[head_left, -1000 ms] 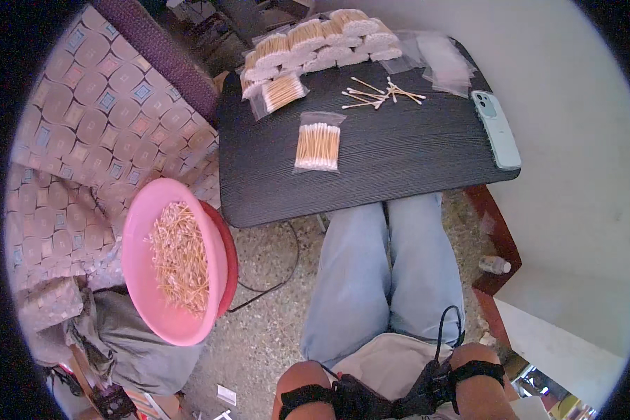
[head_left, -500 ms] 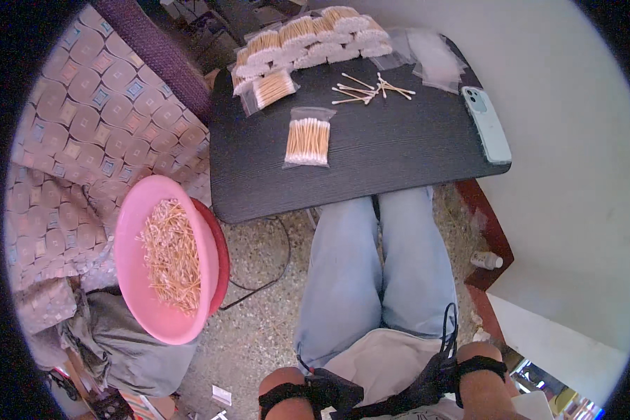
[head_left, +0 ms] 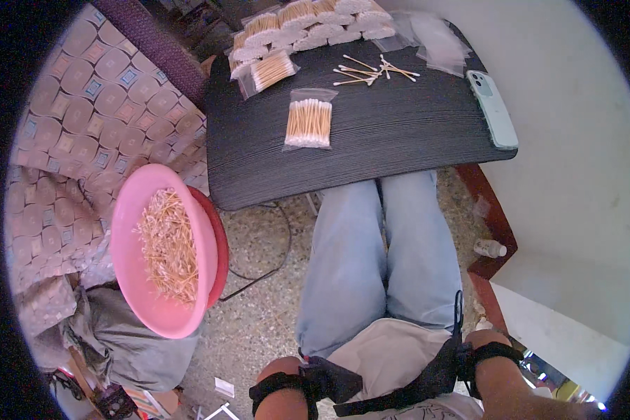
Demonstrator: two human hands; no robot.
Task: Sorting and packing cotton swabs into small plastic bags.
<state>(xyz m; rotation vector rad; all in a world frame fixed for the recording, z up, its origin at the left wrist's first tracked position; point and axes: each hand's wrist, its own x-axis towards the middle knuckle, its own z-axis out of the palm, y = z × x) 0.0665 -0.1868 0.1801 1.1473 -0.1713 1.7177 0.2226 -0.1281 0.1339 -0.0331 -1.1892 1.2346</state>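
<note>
Extending over the light-blue denim legs [head_left: 350,266], a black, wood-grained, rounded counter [head_left: 392,126] takes the upper middle. At its left stands a pink round plastic bowl [head_left: 127,259] with loose wooden cotton swabs [head_left: 169,245]. The strapped left arm [head_left: 281,406] and strapped right arm [head_left: 500,381] are at the lower edge; no fingers are visible, so I cannot tell whether they are open or closed. On the counter, a clear flat plastic packet of swabs [head_left: 309,124] lies well ahead of both arms, almost straight before the left arm, which is nearer. Its long axis, like its sticks, runs near to far.
</note>
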